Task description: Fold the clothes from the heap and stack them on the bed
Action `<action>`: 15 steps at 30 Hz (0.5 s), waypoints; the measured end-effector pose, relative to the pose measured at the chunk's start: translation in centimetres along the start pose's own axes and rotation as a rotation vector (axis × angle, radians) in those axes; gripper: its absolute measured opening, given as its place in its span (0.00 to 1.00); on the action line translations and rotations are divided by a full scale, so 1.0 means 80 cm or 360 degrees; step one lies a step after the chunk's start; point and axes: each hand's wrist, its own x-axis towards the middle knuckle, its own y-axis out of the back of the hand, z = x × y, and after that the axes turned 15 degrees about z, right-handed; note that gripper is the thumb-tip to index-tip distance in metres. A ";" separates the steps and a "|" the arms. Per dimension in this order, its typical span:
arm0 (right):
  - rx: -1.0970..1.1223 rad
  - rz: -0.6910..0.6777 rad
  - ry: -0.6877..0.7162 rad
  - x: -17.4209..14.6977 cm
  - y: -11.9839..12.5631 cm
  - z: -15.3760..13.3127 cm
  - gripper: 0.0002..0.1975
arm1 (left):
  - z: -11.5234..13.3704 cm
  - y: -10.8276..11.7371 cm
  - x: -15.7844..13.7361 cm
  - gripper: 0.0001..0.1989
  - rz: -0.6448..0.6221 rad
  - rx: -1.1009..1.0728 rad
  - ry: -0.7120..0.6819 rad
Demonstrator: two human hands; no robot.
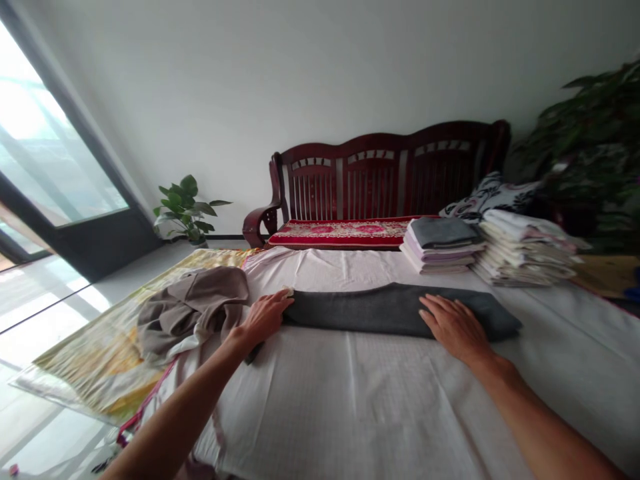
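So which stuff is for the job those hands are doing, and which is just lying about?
For the job:
the dark grey cloth, touched by the left hand and right hand
the pale sheet under it
probably the grey-topped stack, the pale stack and the crumpled brown cloth

Just about:
the wooden bench
its red mat
the small plant
the big plant

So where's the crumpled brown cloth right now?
In the head view, the crumpled brown cloth lies on the left, just beside the left hand.
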 end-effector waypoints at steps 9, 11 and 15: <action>0.0134 0.0061 -0.0253 0.016 0.039 0.011 0.17 | -0.021 -0.027 0.004 0.30 0.0319 0.0109 -0.0178; 0.0048 0.0141 -0.0394 0.021 0.056 0.028 0.16 | -0.024 -0.039 0.000 0.30 0.0251 0.0148 -0.0208; -0.0346 0.0019 -0.0946 0.026 0.096 0.064 0.19 | -0.019 -0.051 -0.006 0.26 0.0221 0.0229 -0.0203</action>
